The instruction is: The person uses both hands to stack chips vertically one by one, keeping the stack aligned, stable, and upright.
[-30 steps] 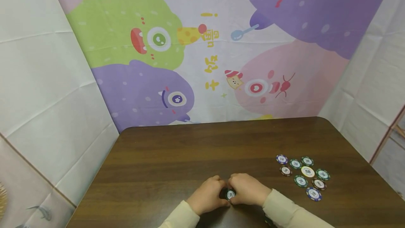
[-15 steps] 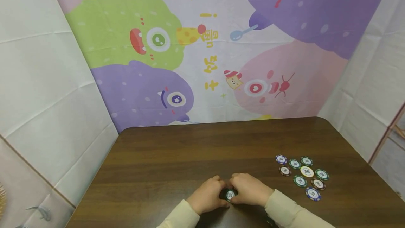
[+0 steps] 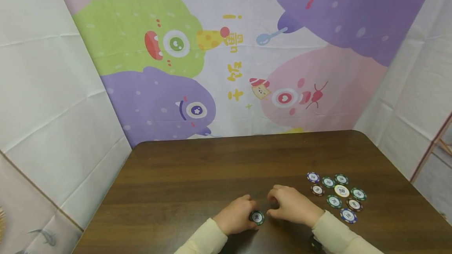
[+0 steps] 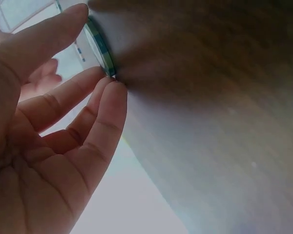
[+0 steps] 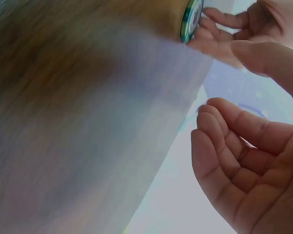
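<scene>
A green-edged poker chip (image 3: 259, 218) with a white numbered centre lies on the brown table near its front. My left hand (image 3: 236, 215) holds it from the left, thumb at the near side and fingers at the far side. In the left wrist view the chip's green rim (image 4: 105, 54) shows between thumb and fingertips. To the right, my right hand (image 3: 294, 206) is apart from the chip, with bent fingers and nothing in them. The right wrist view shows a gap between its thumb and fingers, with the chip (image 5: 190, 22) beyond.
On the right of the table (image 3: 197, 167) lies a loose group of poker chips: several green ones, a yellow-edged 50 chip (image 3: 341, 191), blue-edged 10 chips, one of them a blue chip (image 3: 348, 215), and dark brown ones. A cartoon-printed cloth (image 3: 233, 109) hangs behind the table.
My right hand has let go of the chip and moved right, its fingers now apart from it. My left hand stays at the chip, which now shows more fully.
</scene>
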`<state>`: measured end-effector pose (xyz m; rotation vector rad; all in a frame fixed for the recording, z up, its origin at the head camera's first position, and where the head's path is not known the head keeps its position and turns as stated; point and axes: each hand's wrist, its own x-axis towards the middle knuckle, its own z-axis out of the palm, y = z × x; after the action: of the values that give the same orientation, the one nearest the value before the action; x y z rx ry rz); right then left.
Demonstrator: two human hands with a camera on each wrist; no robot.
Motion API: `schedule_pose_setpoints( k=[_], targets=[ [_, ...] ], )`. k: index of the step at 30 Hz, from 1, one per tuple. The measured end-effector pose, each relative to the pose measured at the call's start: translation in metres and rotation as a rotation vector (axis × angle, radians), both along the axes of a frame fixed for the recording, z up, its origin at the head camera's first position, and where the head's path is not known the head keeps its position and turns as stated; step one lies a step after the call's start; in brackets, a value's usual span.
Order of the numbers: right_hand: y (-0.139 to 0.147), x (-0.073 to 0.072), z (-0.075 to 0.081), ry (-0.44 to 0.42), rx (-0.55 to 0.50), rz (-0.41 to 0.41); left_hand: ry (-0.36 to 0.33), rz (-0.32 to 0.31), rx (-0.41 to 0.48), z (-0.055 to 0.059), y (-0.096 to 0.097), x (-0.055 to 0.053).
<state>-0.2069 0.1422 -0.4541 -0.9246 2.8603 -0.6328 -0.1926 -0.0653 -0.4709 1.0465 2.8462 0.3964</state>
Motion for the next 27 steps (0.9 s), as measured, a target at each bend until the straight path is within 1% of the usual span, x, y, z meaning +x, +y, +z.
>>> schedule_pose_setpoints(
  k=[5,10,12,18,23,27],
  targets=[
    [0.014,-0.002,0.003,0.001,-0.022,-0.072,0.006,0.007,-0.027,-0.003,0.003,-0.003],
    [0.027,-0.006,0.003,0.056,-0.016,-0.116,0.013,0.015,-0.024,-0.002,0.003,-0.005],
    [0.032,-0.008,0.003,0.066,-0.014,-0.138,0.019,0.014,-0.022,-0.002,0.003,-0.005],
    [0.047,-0.015,0.004,0.005,-0.039,-0.205,0.023,0.001,0.001,-0.006,-0.001,-0.005],
    [0.061,-0.022,0.004,0.009,-0.069,-0.201,0.008,0.021,0.02,-0.006,-0.005,-0.004],
    [0.07,-0.027,0.006,0.014,-0.076,-0.226,-0.007,0.036,0.032,-0.006,-0.008,-0.003]
  ],
)
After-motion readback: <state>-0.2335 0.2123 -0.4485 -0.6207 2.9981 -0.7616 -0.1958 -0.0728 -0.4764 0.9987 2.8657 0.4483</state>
